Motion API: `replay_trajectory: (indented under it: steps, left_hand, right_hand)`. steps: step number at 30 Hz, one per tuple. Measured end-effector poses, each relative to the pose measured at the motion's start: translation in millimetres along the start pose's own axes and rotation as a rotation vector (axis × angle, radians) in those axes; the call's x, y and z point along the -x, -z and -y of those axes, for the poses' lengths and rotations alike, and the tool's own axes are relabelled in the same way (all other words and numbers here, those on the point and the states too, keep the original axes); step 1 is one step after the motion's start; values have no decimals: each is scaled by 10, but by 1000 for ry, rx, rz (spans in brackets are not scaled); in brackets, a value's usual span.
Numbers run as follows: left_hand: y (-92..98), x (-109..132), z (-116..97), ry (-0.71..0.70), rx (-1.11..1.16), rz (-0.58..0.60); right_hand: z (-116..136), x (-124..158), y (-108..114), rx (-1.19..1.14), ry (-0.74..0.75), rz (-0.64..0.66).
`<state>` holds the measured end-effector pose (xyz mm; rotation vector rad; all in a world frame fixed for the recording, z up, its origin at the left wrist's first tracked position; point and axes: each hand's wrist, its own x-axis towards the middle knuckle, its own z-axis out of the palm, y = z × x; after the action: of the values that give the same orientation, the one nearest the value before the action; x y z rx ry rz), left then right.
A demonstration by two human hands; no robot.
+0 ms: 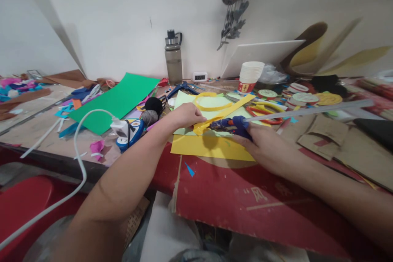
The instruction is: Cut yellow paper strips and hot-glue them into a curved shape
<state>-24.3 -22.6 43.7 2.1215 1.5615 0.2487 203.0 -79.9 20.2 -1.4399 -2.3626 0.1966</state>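
My right hand (pixel 256 139) is wrapped round a blue hot glue gun (pixel 235 126), its nozzle pointing left. A long translucent glue stick (pixel 307 110) sticks out of the back of the gun. My left hand (pixel 188 115) is closed, its fingertips pinching a yellow paper strip (pixel 204 126) close to the nozzle. Part of the strip slants up to the right. A curved yellow piece (pixel 211 108) lies just behind on pale green paper (pixel 184 100). Beneath these a yellow sheet (pixel 187 147) rests on the red board (pixel 221 196).
To the left are a green sheet (pixel 113 102) and a power strip (pixel 130 133) with a white cable. Behind stand a water bottle (pixel 174 61), a small clock (pixel 200 76) and stacked paper cups (pixel 250 75). Scissors (pixel 267 114) and cardboard pieces (pixel 322 135) lie at the right.
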Motion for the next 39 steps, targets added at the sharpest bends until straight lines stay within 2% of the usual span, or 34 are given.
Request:
replay_trajectory:
  steps: [4,10,18,25,29,33,39]
  left_hand:
    - [0,0,-6,5,19,-3]
    - [-8,-4,23,-8,38,-8]
    - [3,4,-5,2,37,4]
    - [8,10,-5,18,16,15]
    - [14,19,-26,22,-13,15]
    - [20,29,-43,6,-20,17]
    - [8,12,-1,0,-24,19]
  right_hand:
    - [32,30,14,-57,47,12]
    - [-73,3,22,-23,-14,-24]
    - [85,60,2,-98,22,59]
    - [-138,-37,26,-1,-55,-28]
    - [-197,-74,-4,58,-60,-27]
    - [-118,-84,-45,81,-70,-15]
    - [-8,-91,-74,35,2,5]
